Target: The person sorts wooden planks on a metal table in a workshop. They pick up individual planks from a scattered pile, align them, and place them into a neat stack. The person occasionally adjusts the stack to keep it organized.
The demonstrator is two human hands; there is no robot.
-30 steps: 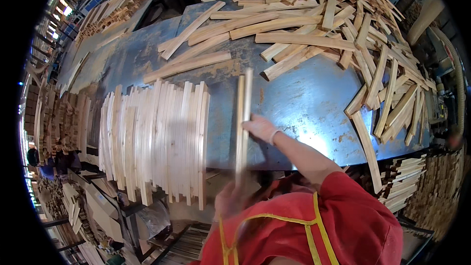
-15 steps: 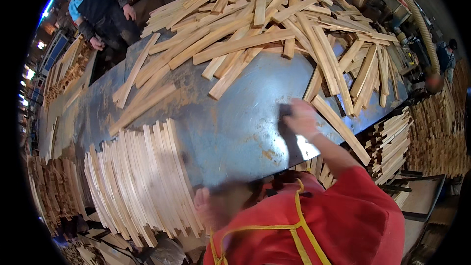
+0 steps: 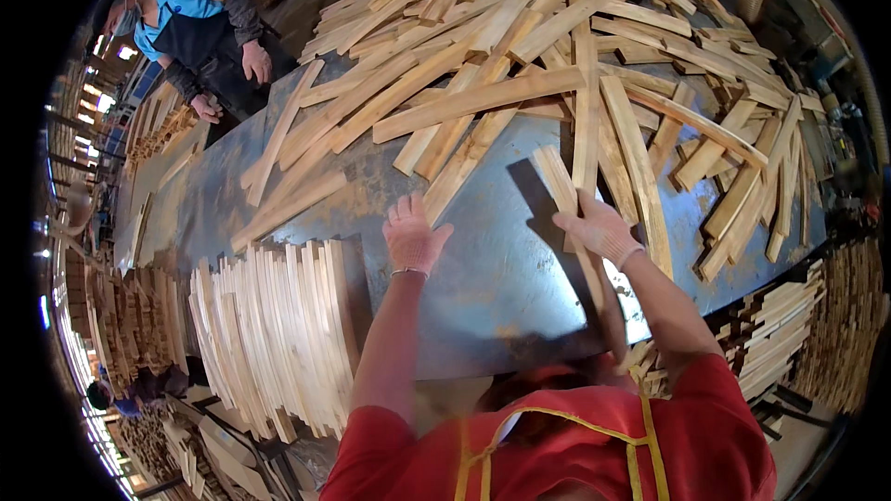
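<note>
Your right hand [image 3: 603,230] grasps wooden slat [image 3: 560,184] — your left hand [image 3: 414,243] released, fingers spread, between loose pile [image 3: 492,101] and stacked row [image 3: 278,334].

A long, narrow, pale wooden slat [image 3: 596,283] is clasped partway along in the right hand [image 3: 601,230], its far end angled slightly left, its near end down by the front edge of the table [image 3: 506,264]. Another bare slat [image 3: 471,165], more golden, lies slantwise, partly under a crossing one; its near end sits by the spread left hand [image 3: 415,239], and from here I can't tell whether they touch.
</note>
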